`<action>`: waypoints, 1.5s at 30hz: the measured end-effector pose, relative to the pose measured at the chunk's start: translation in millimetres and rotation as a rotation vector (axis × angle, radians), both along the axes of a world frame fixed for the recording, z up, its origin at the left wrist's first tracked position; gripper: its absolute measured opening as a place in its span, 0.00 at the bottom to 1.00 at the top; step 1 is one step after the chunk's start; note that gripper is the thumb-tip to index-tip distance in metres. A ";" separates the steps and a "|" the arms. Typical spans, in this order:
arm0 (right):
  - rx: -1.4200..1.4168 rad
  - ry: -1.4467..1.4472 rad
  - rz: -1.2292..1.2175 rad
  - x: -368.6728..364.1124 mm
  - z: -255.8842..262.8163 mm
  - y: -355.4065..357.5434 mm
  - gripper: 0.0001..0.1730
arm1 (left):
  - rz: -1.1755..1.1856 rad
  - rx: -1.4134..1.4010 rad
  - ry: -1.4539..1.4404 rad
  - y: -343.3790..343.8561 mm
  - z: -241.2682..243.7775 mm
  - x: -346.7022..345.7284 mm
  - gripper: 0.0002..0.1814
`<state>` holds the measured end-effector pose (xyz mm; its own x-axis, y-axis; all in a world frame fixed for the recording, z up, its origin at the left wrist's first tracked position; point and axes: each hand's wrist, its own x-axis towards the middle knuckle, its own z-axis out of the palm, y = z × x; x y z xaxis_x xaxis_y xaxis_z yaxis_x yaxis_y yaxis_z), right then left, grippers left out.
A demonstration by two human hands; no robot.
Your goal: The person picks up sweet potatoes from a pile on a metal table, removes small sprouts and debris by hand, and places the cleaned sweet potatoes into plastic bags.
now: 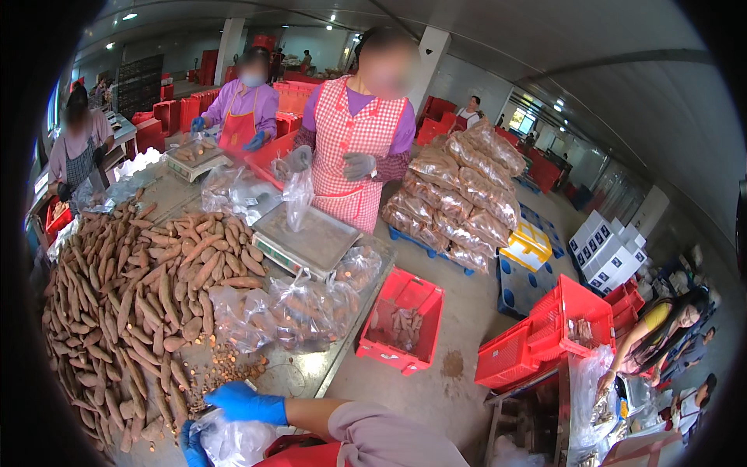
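Observation:
At the bottom of the view, my right hand (248, 403) in a blue glove reaches over a clear plastic bag (236, 439). Its fingers point left, and whether they grip anything is hidden. My left hand (194, 445), also blue-gloved, curls around the bag's left edge, partly cut off by the frame. Beyond both hands spreads a large heap of sweet potatoes (125, 298) on the metal table (297, 373). Cut sweet potato ends (230, 365) lie scattered just past my right hand. Tied clear bags of sweet potatoes (306, 306) rest farther along the table.
A weighing scale (306, 236) stands across the table before a person in a checked apron (356, 134). That person's gloved hand holds a plastic bag (299, 198). A red crate (402, 321) sits on the floor beside the table. Stacked red crates (545, 327) are at right.

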<state>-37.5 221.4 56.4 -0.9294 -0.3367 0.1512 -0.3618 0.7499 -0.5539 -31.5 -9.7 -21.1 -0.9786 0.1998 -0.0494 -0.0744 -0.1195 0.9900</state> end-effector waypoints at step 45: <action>-0.316 -1.050 -0.293 50.5 -183.6 25.4 0.18 | 0.007 -1.329 0.380 -15.4 11.5 -431.6 0.36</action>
<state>13.0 246.8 -127.2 -0.6837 -0.1700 -0.7097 0.5597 0.5020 -0.6594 -463.1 -25.1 -9.7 -0.9755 0.2084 0.0705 0.2200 0.9222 0.3182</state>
